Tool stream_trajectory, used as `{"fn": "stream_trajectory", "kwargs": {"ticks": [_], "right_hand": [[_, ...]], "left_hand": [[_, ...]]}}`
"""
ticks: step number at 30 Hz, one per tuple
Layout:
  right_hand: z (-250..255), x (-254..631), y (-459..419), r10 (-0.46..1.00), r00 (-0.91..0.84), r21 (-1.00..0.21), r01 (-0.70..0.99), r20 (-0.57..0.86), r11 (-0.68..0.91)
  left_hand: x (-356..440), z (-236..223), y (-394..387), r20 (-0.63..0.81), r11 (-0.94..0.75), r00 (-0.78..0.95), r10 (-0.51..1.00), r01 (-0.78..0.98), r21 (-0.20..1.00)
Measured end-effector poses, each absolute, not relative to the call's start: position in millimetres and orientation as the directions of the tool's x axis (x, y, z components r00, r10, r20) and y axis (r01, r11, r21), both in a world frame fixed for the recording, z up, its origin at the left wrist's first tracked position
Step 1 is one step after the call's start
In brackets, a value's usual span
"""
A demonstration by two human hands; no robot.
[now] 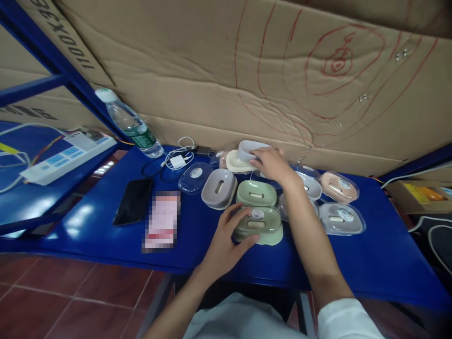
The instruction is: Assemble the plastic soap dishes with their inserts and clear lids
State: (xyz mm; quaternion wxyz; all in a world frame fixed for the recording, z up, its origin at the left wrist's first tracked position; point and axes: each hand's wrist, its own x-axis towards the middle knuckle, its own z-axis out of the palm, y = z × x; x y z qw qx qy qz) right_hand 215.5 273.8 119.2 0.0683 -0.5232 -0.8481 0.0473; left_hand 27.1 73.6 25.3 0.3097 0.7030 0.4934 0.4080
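Note:
My left hand (229, 240) curls around the near end of a green soap dish (271, 238) with a clear lid and round sticker, thumb and fingers on the lid. Just behind it sits an uncovered green soap dish (256, 192). My right hand (271, 162) reaches to the back and grips a pale grey soap dish (247, 149), tilted above a cream dish (235, 161). A greyish-mauve soap dish (219, 188) lies to the left, beside a loose clear lid (195, 178). My right forearm hides part of the dishes under it.
Lidded soap dishes in peach (339, 187) and pale grey (342, 219) lie on the right of the blue table (201, 254). Leftward are a black phone (133, 201), a blurred pink item (162, 220), a charger cable (178, 161), a water bottle (132, 125) and a power strip (68, 157). Cardboard (197, 61) stands behind.

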Motion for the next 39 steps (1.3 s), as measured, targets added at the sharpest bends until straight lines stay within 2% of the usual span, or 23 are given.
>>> {"fn": "stream_trajectory", "kwargs": {"ticks": [5,7,9,11,14,16,18,21,23,25,28,30,31,33,36,39], "right_hand": [[135.9,225.1,259.4,0.932,-0.349,-0.121,0.925,0.097,0.359],[143.8,227.3,239.2,0.912,-0.379,-0.129,0.908,0.160,0.400],[144.8,232.3,204.6,0.849,-0.473,-0.172,0.840,0.234,0.515],[133.9,241.3,157.3,0.777,-0.557,-0.228,0.748,0.293,0.623],[97.2,257.6,81.7,0.744,-0.590,-0.294,0.684,0.314,0.667],[68.6,265.3,43.9,0.775,-0.566,-0.312,0.710,0.282,0.632],[44.8,268.0,22.7,0.835,-0.480,-0.297,0.783,0.270,0.546],[24.3,265.4,14.3,0.880,-0.387,-0.294,0.838,0.275,0.460],[20.2,262.9,15.0,0.891,-0.358,-0.323,0.838,0.280,0.439],[20.8,261.0,16.3,0.904,-0.325,-0.358,0.838,0.279,0.412],[25.3,257.4,19.9,0.904,-0.339,-0.408,0.810,0.261,0.421],[29.4,253.0,24.9,0.883,-0.394,-0.450,0.759,0.256,0.470],[32.1,250.3,28.4,0.869,-0.422,-0.472,0.730,0.258,0.495],[39.8,245.5,36.8,0.846,-0.460,-0.502,0.683,0.269,0.531],[58.0,246.7,52.2,0.811,-0.493,-0.469,0.662,0.315,0.585],[76.8,263.0,73.0,0.760,-0.465,-0.323,0.709,0.454,0.627]], "left_hand": [[51.8,24.3,80.2,0.236,-0.251,0.086,0.968,0.309,0.917],[59.3,22.2,83.5,0.248,-0.251,0.049,0.967,0.311,0.917],[63.9,21.1,85.3,0.281,-0.271,0.021,0.959,0.349,0.897],[64.0,23.2,85.9,0.337,-0.314,0.015,0.941,0.402,0.860],[55.3,33.6,91.9,0.470,-0.408,0.020,0.883,0.530,0.743],[46.8,42.5,104.5,0.546,-0.456,0.053,0.836,0.621,0.638],[41.2,49.7,124.2,0.555,-0.487,0.134,0.821,0.673,0.557],[42.8,56.8,154.5,0.471,-0.491,0.260,0.843,0.730,0.475],[47.0,61.3,162.8,0.433,-0.460,0.268,0.860,0.774,0.435],[47.7,65.8,154.3,0.458,-0.455,0.247,0.854,0.783,0.425],[38.7,63.3,111.2,0.528,-0.556,0.285,0.800,0.684,0.473],[30.4,49.5,71.8,0.494,-0.621,0.388,0.778,0.594,0.511],[27.2,39.0,52.2,0.492,-0.649,0.429,0.758,0.577,0.497],[24.2,14.4,18.6,0.584,-0.643,0.353,0.731,0.643,0.415],[26.3,-14.9,-9.1,0.696,-0.627,0.287,0.659,0.720,0.297],[31.4,-19.4,-9.2,0.600,-0.637,0.389,0.699,0.720,0.275]]}}
